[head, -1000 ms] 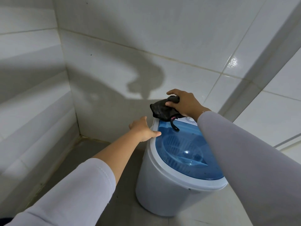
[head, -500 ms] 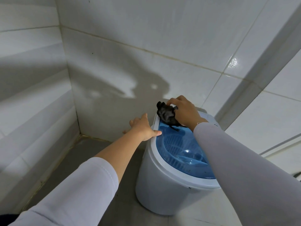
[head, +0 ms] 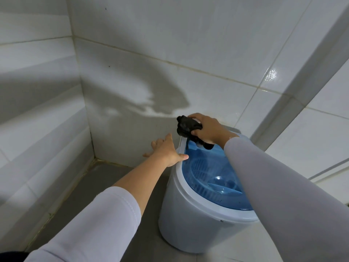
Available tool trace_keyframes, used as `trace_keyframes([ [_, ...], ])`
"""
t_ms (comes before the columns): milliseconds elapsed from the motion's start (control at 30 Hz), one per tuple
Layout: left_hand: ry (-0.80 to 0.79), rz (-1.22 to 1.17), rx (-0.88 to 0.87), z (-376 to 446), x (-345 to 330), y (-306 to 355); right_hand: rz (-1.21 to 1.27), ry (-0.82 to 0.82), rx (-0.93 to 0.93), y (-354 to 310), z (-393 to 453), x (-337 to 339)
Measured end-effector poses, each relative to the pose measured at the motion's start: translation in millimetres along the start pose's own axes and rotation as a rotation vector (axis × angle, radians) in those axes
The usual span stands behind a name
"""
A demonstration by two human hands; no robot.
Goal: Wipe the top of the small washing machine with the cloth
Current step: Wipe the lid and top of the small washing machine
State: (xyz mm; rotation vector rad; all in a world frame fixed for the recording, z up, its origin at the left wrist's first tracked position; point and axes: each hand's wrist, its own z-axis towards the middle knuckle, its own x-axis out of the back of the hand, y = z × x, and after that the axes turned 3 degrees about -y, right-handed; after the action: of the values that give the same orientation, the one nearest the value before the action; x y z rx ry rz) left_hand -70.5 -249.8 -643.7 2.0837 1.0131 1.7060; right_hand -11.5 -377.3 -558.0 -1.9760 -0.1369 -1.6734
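Observation:
The small washing machine (head: 188, 220) is a white round tub with a clear blue lid (head: 209, 178), standing on the floor at centre right. My right hand (head: 209, 129) is closed around a bunched black cloth (head: 186, 126) and presses it on the far left corner of the machine's top. My left hand (head: 166, 151) rests against the left rim of the machine, fingers spread, thumb lying on the rim. My right sleeve hides the right side of the lid.
White tiled walls close in on the left, behind and on the right of the machine, meeting in a corner (head: 94, 157) at the left. Grey floor (head: 105, 186) lies to the left of the tub.
My right hand has carried the cloth leftward along the back of the top to its far left corner. The left hand has stayed on the rim.

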Motion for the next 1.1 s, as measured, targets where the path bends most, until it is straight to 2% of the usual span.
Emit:
trace_keyframes([
  [133, 0.003, -0.011, 0.004, -1, -1, -1, -0.185, -0.135, 0.021, 3, -1, -1],
  [233, 0.004, -0.025, 0.0, -4, 0, 0, -0.307, -0.118, 0.065, 10, -1, -14],
  [367, 0.017, -0.021, -0.008, -2, -1, -2, -0.232, -0.165, 0.1, 12, -5, -32],
  [567, 0.037, 0.008, 0.004, 4, -5, -6, -0.289, -0.109, 0.087, 15, -6, -45],
  [1100, 0.071, 0.06, 0.027, -13, -2, 5, -0.166, 0.017, 0.096, 29, -18, -39],
])
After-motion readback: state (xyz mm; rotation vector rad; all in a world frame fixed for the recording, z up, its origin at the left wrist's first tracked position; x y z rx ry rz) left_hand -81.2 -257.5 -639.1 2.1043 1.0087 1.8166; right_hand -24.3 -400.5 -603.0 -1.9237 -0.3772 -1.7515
